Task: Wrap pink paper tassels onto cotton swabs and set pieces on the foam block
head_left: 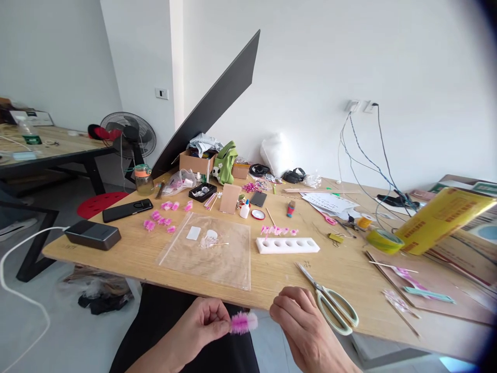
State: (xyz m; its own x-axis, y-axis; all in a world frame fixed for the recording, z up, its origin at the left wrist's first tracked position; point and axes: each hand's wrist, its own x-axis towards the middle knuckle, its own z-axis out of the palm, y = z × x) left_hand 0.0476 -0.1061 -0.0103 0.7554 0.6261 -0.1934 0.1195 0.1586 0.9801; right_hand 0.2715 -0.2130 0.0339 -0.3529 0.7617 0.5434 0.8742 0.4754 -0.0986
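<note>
In front of the table edge, my left hand [209, 324] pinches one end of a short, fluffy pink and white chenille stem piece [244, 323] between thumb and forefinger. To the right of it, my right hand [301, 324] is closed, its fingertips pressed together and turned toward the piece's white end. Whatever those fingertips hold is too small or hidden to make out. A pair of scissors [330, 303] with pale handles lies just right of my right hand. Beyond my hands, a clear plastic bag [221, 267] lies flat with a cotton swab [220, 244] on it.
A white foam holder [287, 245] with round hollows stands mid-table, small pink pieces behind it. More pink fluffy pieces [159, 220] lie at left, near a phone [128, 209] and a power bank [93, 234]. Tape [384, 241] and a yellow package [442, 220] are at right.
</note>
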